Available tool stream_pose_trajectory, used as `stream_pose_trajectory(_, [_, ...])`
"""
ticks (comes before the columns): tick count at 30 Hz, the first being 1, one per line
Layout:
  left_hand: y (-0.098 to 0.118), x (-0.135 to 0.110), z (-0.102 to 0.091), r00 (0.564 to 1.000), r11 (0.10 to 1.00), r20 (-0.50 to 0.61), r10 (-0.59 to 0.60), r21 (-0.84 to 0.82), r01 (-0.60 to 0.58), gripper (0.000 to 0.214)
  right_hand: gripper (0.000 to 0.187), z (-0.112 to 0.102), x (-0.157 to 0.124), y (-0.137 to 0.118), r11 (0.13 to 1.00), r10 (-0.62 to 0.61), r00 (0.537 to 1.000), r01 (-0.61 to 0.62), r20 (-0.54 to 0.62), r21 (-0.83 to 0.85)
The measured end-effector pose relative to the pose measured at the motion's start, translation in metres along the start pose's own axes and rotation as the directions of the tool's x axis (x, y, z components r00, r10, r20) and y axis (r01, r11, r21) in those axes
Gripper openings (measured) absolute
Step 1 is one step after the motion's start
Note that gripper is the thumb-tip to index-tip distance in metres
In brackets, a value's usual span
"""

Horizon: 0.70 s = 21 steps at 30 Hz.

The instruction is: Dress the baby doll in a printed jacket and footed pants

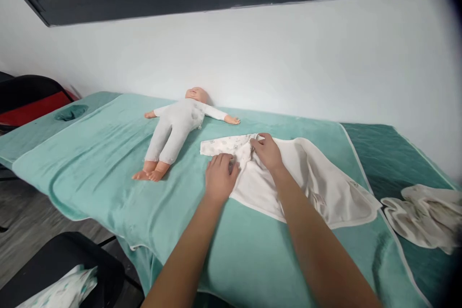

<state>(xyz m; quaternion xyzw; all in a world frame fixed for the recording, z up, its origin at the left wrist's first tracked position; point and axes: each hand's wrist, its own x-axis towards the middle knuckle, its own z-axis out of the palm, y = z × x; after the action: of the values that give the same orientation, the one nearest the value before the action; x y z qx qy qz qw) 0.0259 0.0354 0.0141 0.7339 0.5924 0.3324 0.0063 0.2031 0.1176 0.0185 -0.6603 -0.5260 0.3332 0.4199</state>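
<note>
A white baby garment [260, 192] with a small print on its sleeve lies spread on the green sheet, its plain side mostly up. My left hand [221, 175] is at the garment's left edge below the sleeve, with fingers curled over the cloth and the thumb close to them. Just to the right, my right hand [267, 151] pinches the cloth near the top of the sleeve. A baby doll [176, 120] in a white body suit lies face up beyond my left hand, arms spread, touched by neither hand.
The green sheet [108, 163] covers a long bed against a white wall [270, 62]. Crumpled white cloth [426, 216] lies at the bed's right end. At lower left a black chair [90, 255] holds a printed cloth [68, 288]. A red and black chair [34, 106] stands far left.
</note>
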Motion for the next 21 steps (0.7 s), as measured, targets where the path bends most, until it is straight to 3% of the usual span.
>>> stream_pose_trajectory(3, [0.001, -0.005, 0.000, 0.999, 1.000, 0.034, -0.004, 0.013, 0.004, 0.024, 0.052, 0.000, -0.005, 0.000, 0.964, -0.017, 0.997, -0.004, 0.075, 0.265])
stream_pose_trajectory(6, [0.001, -0.004, 0.002, 0.998, 0.999, 0.059, 0.025, -0.023, -0.024, 0.036, 0.048, -0.003, -0.011, -0.010, 0.766, -0.064, 0.977, -0.082, 0.203, 0.638])
stream_pose_trajectory(9, [-0.002, -0.001, 0.003, 1.000, 0.999, 0.024, 0.006, -0.051, -0.004, 0.042, 0.046, -0.002, -0.015, -0.018, 0.605, -0.189, 0.936, -0.126, 0.296, 0.786])
stream_pose_trajectory(12, [-0.007, 0.000, 0.005, 0.996, 0.995, -0.036, -0.083, -0.060, 0.081, 0.033, 0.044, 0.001, -0.015, -0.018, 0.650, -0.193, 0.931, -0.116, 0.311, 0.751])
stream_pose_trajectory(16, [-0.014, -0.001, 0.004, 0.962, 0.981, -0.203, -0.185, -0.097, 0.168, 0.032, 0.034, 0.006, -0.014, -0.008, 0.776, -0.217, 0.940, 0.002, 0.264, 0.630])
stream_pose_trajectory(19, [-0.014, -0.001, 0.001, 0.932, 0.987, -0.328, -0.152, -0.100, 0.126, 0.032, 0.040, 0.010, -0.017, -0.003, 0.921, -0.262, 0.934, 0.167, 0.242, 0.352])
stream_pose_trajectory(21, [-0.011, -0.002, -0.001, 0.936, 0.993, -0.343, -0.076, -0.110, 0.041, 0.029, 0.053, 0.014, -0.022, -0.003, 0.937, -0.346, 0.895, 0.347, 0.281, 0.049])
